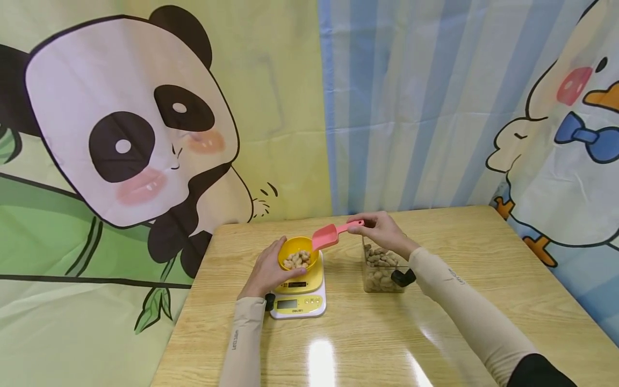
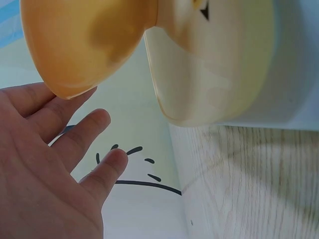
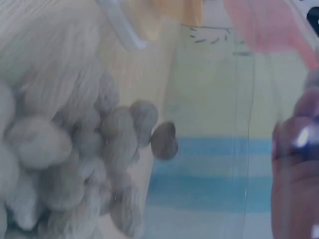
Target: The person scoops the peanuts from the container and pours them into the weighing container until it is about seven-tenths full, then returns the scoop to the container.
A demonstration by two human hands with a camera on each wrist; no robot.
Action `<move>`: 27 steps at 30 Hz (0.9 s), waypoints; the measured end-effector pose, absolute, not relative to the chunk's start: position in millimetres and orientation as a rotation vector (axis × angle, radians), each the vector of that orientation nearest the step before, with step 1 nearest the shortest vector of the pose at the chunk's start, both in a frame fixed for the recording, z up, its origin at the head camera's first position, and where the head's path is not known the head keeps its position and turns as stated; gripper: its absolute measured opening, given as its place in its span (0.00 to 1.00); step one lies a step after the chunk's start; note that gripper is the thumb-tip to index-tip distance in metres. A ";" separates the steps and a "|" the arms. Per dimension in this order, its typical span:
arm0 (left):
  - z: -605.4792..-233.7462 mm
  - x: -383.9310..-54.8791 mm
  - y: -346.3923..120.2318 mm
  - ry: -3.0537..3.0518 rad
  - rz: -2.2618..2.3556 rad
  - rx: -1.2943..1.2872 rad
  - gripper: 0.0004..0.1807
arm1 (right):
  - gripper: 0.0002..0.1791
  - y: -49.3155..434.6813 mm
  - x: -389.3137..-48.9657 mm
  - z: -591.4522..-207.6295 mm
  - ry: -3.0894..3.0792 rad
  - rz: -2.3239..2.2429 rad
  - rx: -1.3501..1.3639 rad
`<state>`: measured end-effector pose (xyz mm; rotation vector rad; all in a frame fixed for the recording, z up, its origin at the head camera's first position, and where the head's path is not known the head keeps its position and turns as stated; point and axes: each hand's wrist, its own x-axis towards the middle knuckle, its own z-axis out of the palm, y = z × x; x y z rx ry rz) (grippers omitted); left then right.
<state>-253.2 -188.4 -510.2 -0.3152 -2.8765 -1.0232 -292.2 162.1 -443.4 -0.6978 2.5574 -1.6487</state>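
Note:
A yellow bowl [image 1: 293,243] with peanuts [image 1: 297,260] in it stands on a yellow and white kitchen scale [image 1: 298,308]. My left hand [image 1: 267,272] holds the bowl from its left side, thumb along the front; in the left wrist view the visible fingers [image 2: 79,137] are fairly straight beside the bowl [image 2: 84,45]. Between thumb and fingers my right hand [image 1: 383,232] pinches the handle of a pink scoop [image 1: 326,237]. The scoop's blade reaches the bowl's right rim, and any contact is unclear. In the right wrist view the scoop [image 3: 264,25] is blurred.
Below my right hand a clear box [image 1: 384,291] stands on the wooden table [image 1: 348,344], with unshelled peanuts [image 3: 60,144] inside. Printed panda and duck curtains [image 1: 396,107] hang behind the table's back edge.

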 end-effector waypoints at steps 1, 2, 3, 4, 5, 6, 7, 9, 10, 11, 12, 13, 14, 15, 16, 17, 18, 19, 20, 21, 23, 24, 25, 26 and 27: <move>-510.2 -253.2 -187.9 -2.877 -1.019 -0.314 0.66 | 0.19 166.5 -291.6 -444.0 2.552 -1.663 -0.692; -510.0 -253.1 -187.6 -2.876 -1.017 -0.313 0.66 | 0.20 171.3 -290.8 -444.7 2.541 -1.681 -0.688; -509.8 -252.8 -187.1 -2.873 -1.018 -0.316 0.66 | 0.21 176.5 -289.8 -445.4 2.531 -1.698 -0.684; -509.8 -252.7 -186.9 -2.871 -1.018 -0.319 0.66 | 0.21 181.8 -288.3 -445.6 2.524 -1.714 -0.677; -509.8 -252.8 -186.7 -2.870 -1.018 -0.325 0.66 | 0.21 187.2 -286.6 -446.1 2.520 -1.732 -0.667; -509.8 -252.8 -186.6 -2.870 -1.018 -0.330 0.66 | 0.21 192.8 -285.2 -446.7 2.521 -1.752 -0.658; -509.7 -252.8 -186.5 -2.871 -1.017 -0.333 0.66 | 0.20 198.4 -283.6 -447.2 2.523 -1.772 -0.648; -509.4 -253.0 -186.5 -2.874 -1.014 -0.338 0.66 | 0.18 209.4 -280.9 -448.4 2.539 -1.803 -0.635; -509.2 -253.1 -186.8 -2.874 -1.012 -0.337 0.66 | 0.18 214.5 -279.3 -448.6 2.547 -1.818 -0.625; -508.7 -253.1 -187.1 -2.873 -1.010 -0.337 0.66 | 0.18 219.4 -277.8 -448.7 2.555 -1.834 -0.618; -508.3 -253.2 -187.3 -2.873 -1.007 -0.338 0.66 | 0.18 224.2 -276.0 -448.4 2.564 -1.842 -0.617; -507.8 -252.9 -187.4 -2.873 -1.005 -0.334 0.66 | 0.19 229.0 -273.7 -448.1 2.571 -1.853 -0.600; -507.4 -252.5 -187.5 -2.872 -1.004 -0.337 0.66 | 0.20 233.5 -271.3 -447.7 2.582 -1.859 -0.585; -506.9 -252.1 -187.5 -2.870 -1.003 -0.341 0.66 | 0.21 237.8 -268.7 -447.2 2.589 -1.867 -0.564; -506.5 -251.7 -187.5 -2.870 -1.004 -0.342 0.65 | 0.21 241.7 -266.2 -446.5 2.593 -1.874 -0.546; -506.3 -251.3 -187.5 -2.872 -1.003 -0.342 0.65 | 0.21 245.3 -263.7 -446.1 2.595 -1.879 -0.531; -506.3 -250.8 -187.4 -2.876 -1.004 -0.340 0.65 | 0.21 248.8 -261.2 -445.8 2.600 -1.880 -0.515; -505.7 -250.9 -187.4 -2.876 -1.006 -0.338 0.65 | 0.20 251.8 -259.2 -445.0 2.599 -1.890 -0.500; -505.2 -251.0 -187.5 -2.877 -1.005 -0.344 0.66 | 0.19 254.4 -257.0 -444.2 2.602 -1.890 -0.500; -505.0 -251.0 -187.5 -2.880 -1.005 -0.341 0.66 | 0.19 256.9 -254.7 -443.4 2.599 -1.892 -0.497; -504.8 -251.3 -187.6 -2.884 -1.005 -0.336 0.66 | 0.18 260.9 -249.3 -441.7 2.600 -1.891 -0.504; -504.6 -251.5 -187.5 -2.887 -1.005 -0.335 0.66 | 0.17 262.8 -245.8 -440.4 2.606 -1.888 -0.512; -504.4 -251.9 -187.3 -2.891 -1.003 -0.333 0.66 | 0.17 264.9 -243.2 -440.2 2.612 -1.888 -0.519; -504.1 -252.5 -187.1 -2.892 -1.002 -0.334 0.65 | 0.17 266.6 -239.7 -439.2 2.621 -1.885 -0.537; -503.4 -253.2 -186.7 -2.890 -1.007 -0.331 0.65 | 0.17 269.3 -238.2 -440.6 2.627 -1.888 -0.543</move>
